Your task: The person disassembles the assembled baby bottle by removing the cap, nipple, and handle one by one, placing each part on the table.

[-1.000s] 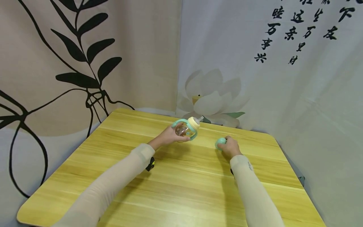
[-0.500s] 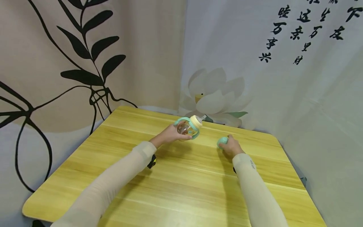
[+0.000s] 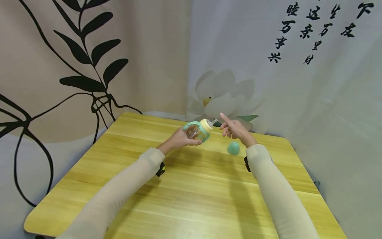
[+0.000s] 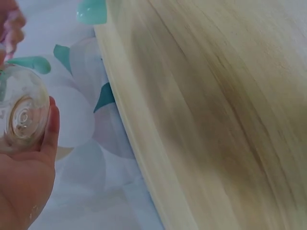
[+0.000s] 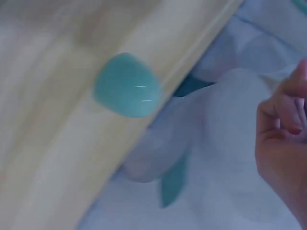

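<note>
In the head view my left hand (image 3: 179,139) grips a clear baby bottle (image 3: 193,132) with mint-green handles, held tilted over the table. Its pale yellow collar (image 3: 206,125) and clear spout (image 3: 214,121) point to the upper right. The bottle's round base (image 4: 24,115) shows at the left edge of the left wrist view. Nothing is in my right hand (image 3: 234,128), which hovers just right of the spout, index finger extended and the others loosely bent. Below that hand a mint-green domed cap (image 3: 233,148) sits on the table, also plain as a cap (image 5: 127,86) in the right wrist view.
The wooden table (image 3: 179,199) has rounded corners, and its far edge runs close behind the bottle and cap. A cloth backdrop (image 3: 158,66) with printed leaves, a lotus and black characters hangs behind it.
My right hand has let go of the green cap, leaving it on the table, and has risen up and left toward the bottle's spout. The left hand still holds the bottle in nearly the same place.
</note>
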The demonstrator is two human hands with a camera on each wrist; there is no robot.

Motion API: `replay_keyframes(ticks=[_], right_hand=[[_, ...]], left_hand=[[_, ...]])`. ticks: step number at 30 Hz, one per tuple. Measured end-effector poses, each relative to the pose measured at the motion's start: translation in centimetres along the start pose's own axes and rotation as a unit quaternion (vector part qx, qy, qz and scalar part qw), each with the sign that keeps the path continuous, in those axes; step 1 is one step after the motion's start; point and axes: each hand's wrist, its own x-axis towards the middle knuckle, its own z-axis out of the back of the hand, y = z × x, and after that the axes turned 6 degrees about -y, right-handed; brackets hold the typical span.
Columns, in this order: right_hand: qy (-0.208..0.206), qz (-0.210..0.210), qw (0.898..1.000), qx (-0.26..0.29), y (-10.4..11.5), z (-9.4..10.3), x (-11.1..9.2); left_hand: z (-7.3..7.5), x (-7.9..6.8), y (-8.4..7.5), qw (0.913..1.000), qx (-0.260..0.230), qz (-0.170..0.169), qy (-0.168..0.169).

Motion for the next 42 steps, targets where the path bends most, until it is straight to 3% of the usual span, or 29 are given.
replay_keyframes(ticks=[3,9,15,22,28,35,39,42], right_hand=[[0.049,0.006,0.998,-0.029,1.9,-0.7,-0.1],[0.065,0.032,0.992,-0.107,2.7,-2.5,-0.5],[0.066,0.041,0.995,-0.058,2.3,-3.3,-0.9],[0.072,0.055,0.996,-0.014,2.0,-2.9,-1.3],[0.089,0.054,0.995,-0.004,1.3,-2.4,-1.2],[0.094,0.075,0.993,-0.001,0.4,-2.0,-1.6],[0.119,0.114,0.986,-0.032,0.5,-1.9,-1.9],[0.153,0.148,0.975,-0.068,1.4,-1.5,-2.2]], left_hand=[[-0.1,-0.1,-0.3,0.9997,0.023,-0.010,-0.001],[-0.5,-0.1,-0.5,0.9972,0.068,-0.032,-0.004],[-0.8,-0.4,-0.5,0.9971,0.075,-0.011,-0.003],[-0.8,-0.3,-1.0,0.9977,0.067,-0.001,0.014],[-0.8,0.2,-0.9,0.9968,0.066,-0.008,0.045],[-1.3,0.4,-0.6,0.9968,0.029,-0.015,0.073],[-1.1,0.2,0.0,0.9920,-0.011,-0.012,0.125],[-0.6,-0.1,0.6,0.9858,-0.031,0.015,0.164]])
